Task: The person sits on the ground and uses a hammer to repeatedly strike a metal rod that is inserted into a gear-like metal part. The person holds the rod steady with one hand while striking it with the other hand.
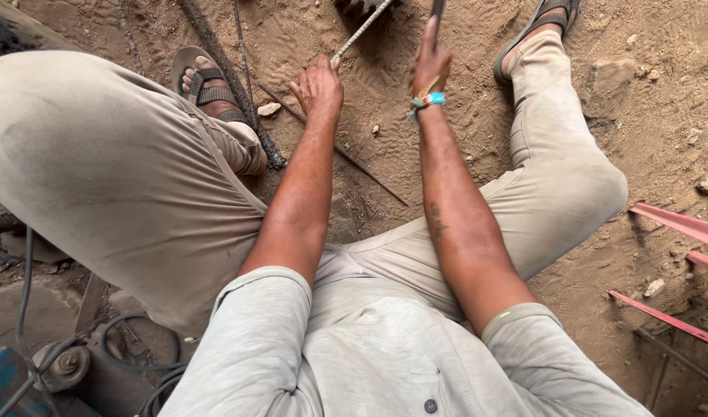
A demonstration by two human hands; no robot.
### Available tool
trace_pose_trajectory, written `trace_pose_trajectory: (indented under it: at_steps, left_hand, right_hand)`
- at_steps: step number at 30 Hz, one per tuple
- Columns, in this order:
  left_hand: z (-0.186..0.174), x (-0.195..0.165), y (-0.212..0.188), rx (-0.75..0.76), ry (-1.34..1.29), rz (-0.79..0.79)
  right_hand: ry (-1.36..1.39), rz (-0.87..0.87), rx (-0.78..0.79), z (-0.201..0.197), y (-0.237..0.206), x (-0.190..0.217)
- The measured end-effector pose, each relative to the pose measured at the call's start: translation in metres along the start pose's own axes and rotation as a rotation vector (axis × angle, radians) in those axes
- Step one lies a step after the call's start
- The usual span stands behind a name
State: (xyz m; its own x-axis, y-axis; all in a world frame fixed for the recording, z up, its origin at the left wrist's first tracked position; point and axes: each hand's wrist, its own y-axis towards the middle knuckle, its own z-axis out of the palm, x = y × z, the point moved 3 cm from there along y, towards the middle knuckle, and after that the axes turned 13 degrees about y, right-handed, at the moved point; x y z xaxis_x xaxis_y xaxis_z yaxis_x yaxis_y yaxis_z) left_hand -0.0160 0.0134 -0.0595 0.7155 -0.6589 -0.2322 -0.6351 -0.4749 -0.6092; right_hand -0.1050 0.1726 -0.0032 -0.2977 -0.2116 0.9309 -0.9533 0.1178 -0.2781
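Seated person, legs spread over sandy ground [416, 147]. Left hand [318, 87] is clenched around the near end of a ribbed steel rod [361, 31], which runs off toward 1 o'clock from that fist. Right hand [430, 66], just beside at 3 o'clock, grips a dark tool handle [436, 9] held upright; red metal bars [678, 224] lie well apart at 4 o'clock.

Thin ribbed steel rod [362, 31], slanting

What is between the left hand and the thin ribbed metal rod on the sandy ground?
Nothing visible. The left hand already touches the ribbed rod, its fingers closed around the near end. The right hand grips a separate dark tool beside it.
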Motion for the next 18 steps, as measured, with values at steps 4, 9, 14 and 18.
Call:
trace_pose_trajectory:
  at_steps: [4,9,14,18]
  left_hand:
    - [0.003,0.001,0.001,0.043,-0.065,-0.008]
    - [0.006,0.004,0.003,0.042,-0.041,-0.007]
    - [0.000,0.000,0.000,0.056,-0.109,-0.025]
    - [-0.003,-0.001,-0.010,0.052,-0.123,-0.020]
  right_hand:
    - [0.250,-0.452,0.024,-0.007,0.023,0.046]
    - [0.448,-0.667,0.076,0.001,0.015,0.047]
    - [-0.046,0.213,-0.132,0.005,-0.013,-0.015]
    - [0.112,0.230,-0.042,-0.006,-0.005,-0.014]
